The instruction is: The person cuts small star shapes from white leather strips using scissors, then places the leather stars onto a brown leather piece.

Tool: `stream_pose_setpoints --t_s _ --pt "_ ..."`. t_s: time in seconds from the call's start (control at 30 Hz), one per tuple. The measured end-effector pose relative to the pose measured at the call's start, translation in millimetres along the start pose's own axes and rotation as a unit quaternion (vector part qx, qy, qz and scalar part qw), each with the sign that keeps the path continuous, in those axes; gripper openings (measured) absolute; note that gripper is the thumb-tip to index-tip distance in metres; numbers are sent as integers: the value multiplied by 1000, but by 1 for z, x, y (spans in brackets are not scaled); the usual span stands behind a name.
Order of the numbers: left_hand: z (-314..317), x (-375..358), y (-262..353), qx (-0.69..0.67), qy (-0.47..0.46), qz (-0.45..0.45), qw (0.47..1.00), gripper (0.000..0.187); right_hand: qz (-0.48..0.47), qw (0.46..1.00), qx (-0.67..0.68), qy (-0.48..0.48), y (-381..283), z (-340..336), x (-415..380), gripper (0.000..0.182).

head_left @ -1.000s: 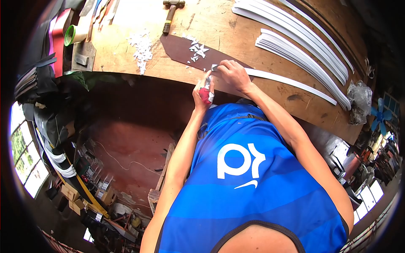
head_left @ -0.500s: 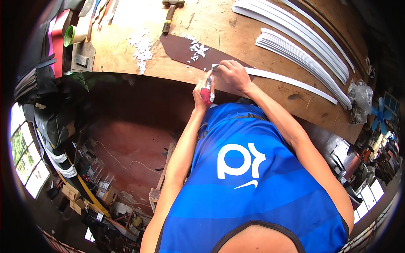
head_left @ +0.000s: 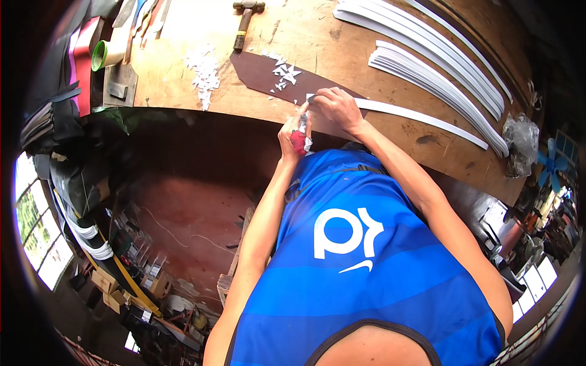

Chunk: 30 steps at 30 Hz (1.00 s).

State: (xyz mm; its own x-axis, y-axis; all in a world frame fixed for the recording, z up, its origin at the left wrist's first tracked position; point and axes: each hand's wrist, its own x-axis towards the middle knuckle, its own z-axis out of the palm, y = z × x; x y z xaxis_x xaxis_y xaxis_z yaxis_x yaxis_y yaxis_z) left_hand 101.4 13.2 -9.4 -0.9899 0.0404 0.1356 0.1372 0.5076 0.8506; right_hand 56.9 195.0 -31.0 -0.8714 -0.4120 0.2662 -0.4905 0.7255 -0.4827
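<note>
At the near edge of the wooden table, my right hand (head_left: 339, 108) is closed at the left end of a long white strip (head_left: 427, 121), pinching a small dark piece there. My left hand (head_left: 295, 135) is beside it, with a finger touching the strip's end and the other fingers curled round something red and white (head_left: 300, 141). Both hands are over a dark brown board (head_left: 265, 72), which lies on the table under the strip's end. Small white offcuts (head_left: 287, 74) are scattered on this board.
A hammer (head_left: 243, 27) lies behind the board. More white scraps (head_left: 204, 72) are to its left. Stacked white strips (head_left: 436, 85) cover the right side. A green-rimmed cup (head_left: 101, 55), a metal block (head_left: 118, 90) and crumpled plastic (head_left: 520, 143) are near the table's ends.
</note>
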Motion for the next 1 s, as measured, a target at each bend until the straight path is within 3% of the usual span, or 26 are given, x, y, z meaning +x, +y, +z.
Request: stream_pose_setpoints --t_s 0.07,0.17,0.33,0.57,0.7,0.87,1.0 --pt "-6 0 6 68 -98 -75 990 29 0 1000 2 1 -1 0 0 16" --pt "0 -3 -6 55 -42 -9 998 36 8 1000 8 -16 0 -5 -2 16" --pt "-1 -3 -1 9 -24 -31 999 33 37 998 -18 -45 4 -20 -10 24" --pt "-2 -4 -2 3 -40 -57 998 32 20 998 -23 -48 9 -19 -10 21" --pt "-5 -2 0 -10 -29 -32 999 32 19 998 -25 -51 8 -20 -8 21" --pt "-14 0 8 10 -114 -139 984 30 31 997 -29 -67 8 -18 -8 19" --pt "-13 0 4 5 -126 -142 982 30 -3 998 -46 -52 1 -25 1 17"
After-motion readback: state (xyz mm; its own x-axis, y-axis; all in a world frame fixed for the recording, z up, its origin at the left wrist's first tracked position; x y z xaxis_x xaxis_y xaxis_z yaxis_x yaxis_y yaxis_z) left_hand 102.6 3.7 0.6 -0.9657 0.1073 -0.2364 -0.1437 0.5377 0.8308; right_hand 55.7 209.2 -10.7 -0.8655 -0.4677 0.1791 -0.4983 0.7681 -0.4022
